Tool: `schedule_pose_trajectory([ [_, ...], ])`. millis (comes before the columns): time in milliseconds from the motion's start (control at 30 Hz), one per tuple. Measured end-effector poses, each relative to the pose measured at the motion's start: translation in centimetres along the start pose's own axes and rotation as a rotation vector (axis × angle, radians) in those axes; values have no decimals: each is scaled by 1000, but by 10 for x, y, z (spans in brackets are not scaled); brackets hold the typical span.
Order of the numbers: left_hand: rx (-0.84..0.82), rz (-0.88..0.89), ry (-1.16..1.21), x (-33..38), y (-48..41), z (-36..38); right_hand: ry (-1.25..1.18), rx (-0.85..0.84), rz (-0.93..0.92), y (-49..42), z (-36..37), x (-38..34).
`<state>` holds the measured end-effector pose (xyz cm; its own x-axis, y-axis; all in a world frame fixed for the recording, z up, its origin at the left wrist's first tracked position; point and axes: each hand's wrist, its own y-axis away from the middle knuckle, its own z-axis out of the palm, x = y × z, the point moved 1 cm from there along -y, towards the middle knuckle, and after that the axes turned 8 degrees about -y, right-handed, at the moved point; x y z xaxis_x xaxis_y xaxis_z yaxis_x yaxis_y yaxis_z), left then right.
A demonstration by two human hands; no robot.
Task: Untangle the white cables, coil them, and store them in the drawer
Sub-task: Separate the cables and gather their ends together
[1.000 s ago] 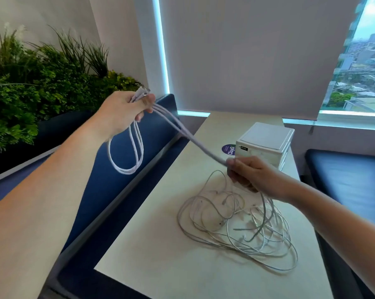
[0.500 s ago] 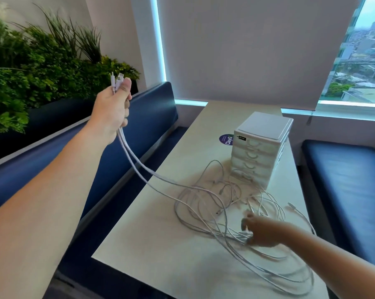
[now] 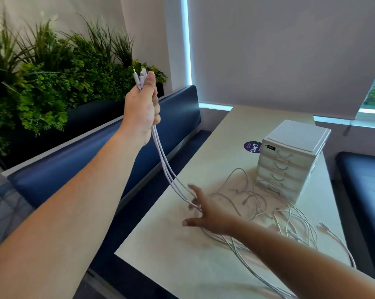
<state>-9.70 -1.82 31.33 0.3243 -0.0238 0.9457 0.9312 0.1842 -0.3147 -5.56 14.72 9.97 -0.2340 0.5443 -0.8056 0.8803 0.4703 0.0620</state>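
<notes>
The right hand has swung left across the table, leaving the far side of the tangle it was pressing half a second ago to meet the taut strands, while the left hand has stayed raised over the blue bench with the same bundle.

The left hand is clenched around several white cables just below their connector ends, which stick up above the fist. Holding them high appears meant to pull the runs straight and lift them out of the knot, so each line can be followed down. From the fist the strands drop side by side to the near left part of the table.

The right hand is released, fingers splayed and gripping nothing. Its fingertips sit right at the strands where they reach the tabletop; motion blur hides whether they touch. The spread fingers look set to comb the lines apart or gather them for a coil.

The rest of the cables lie in loose loops on the table, spreading from the foot of the small white drawer unit toward the near right, one plug lying free. All the drawers look closed, so storing is not yet begun
</notes>
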Motion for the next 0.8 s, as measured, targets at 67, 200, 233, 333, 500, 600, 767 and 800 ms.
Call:
schedule_pose_trajectory([
  [67,31,12,7,6,-4,-3,99,3,7,-5,12,7],
  [200,160,-20,-27,7,-16,-12,268,48,-47,3,20,10],
  [233,199,-34,-32,5,-19,-16,276,41,-56,6,19,11],
  [333,294,-65,1,2,-28,-23,297,15,-51,15,15,16],
  [500,336,-50,-42,-8,-36,-22,396,-39,-26,30,21,20],
  [600,338,-21,-31,-7,-45,-25,399,-81,20,44,32,34],
  [767,347,9,-111,-20,-50,-24,471,-76,-4,50,36,48],
  [800,346,15,-115,-20,-50,-23,469,-82,11,51,36,53],
])
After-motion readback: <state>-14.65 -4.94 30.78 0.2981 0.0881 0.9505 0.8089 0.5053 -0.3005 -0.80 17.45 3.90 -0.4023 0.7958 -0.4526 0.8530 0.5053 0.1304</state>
